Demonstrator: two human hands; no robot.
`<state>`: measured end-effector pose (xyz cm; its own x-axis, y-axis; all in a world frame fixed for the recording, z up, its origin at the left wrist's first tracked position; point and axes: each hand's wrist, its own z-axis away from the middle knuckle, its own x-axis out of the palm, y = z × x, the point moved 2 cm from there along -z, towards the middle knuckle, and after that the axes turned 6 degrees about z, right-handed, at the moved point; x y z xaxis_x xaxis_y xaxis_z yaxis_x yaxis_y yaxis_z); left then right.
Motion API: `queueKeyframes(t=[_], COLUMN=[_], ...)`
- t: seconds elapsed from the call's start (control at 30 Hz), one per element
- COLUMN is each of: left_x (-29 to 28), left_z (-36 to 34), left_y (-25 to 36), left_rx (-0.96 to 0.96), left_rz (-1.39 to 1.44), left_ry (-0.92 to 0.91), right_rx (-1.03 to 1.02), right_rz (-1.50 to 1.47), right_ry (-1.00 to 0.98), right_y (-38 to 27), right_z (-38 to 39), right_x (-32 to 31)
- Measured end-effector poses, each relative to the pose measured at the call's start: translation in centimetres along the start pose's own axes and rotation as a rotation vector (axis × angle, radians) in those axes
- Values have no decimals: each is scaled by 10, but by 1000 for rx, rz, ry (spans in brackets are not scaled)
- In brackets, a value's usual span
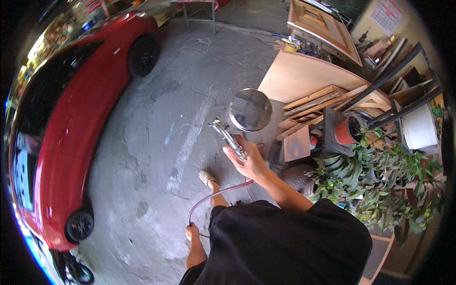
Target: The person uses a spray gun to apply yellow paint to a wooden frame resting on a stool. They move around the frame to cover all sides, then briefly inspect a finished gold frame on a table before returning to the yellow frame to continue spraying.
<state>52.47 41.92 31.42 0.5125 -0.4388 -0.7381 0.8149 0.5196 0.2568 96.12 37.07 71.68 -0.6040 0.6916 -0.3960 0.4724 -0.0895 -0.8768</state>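
Note:
My right hand (248,160) is wrapped round a silver spray gun (229,137), held out in front of me with its nozzle end toward the upper left. Close to the gun's head is a round, shiny metal cup (250,109) with a dark reflective top; it appears to belong to the gun, though the joint is hard to see. A reddish air hose (219,192) curves from near my right wrist down to the left. Low at my left side, my left hand (192,232) grips that hose with closed fingers.
A red car (76,118) stands along the left on the grey concrete floor (137,166). At right lie a plywood sheet (308,73), wood strips (313,102), potted plants (380,175) and a black metal frame (396,71). A wooden panel (323,26) leans behind them.

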Motion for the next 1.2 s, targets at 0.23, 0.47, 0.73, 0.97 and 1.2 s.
queueKeyframes(t=[0.23,0.47,0.73,0.97,1.2], left_x=[-51,-131,-97,6,-36], left_z=[-177,-248,-244,-298,-283], left_y=[207,535,773,760,677], left_rx=[226,918,1191,979,902], left_rz=[110,264,396,31,-190], left_ry=[-29,76,-281,-555,-488], right_rx=[98,314,412,242,188], right_rz=[96,23,-69,100,295], right_ry=[264,465,560,572,665], right_y=[13,21,40,95,171], right_z=[-92,-133,-211,-346,-479], right_x=[18,25,24,9,-19])
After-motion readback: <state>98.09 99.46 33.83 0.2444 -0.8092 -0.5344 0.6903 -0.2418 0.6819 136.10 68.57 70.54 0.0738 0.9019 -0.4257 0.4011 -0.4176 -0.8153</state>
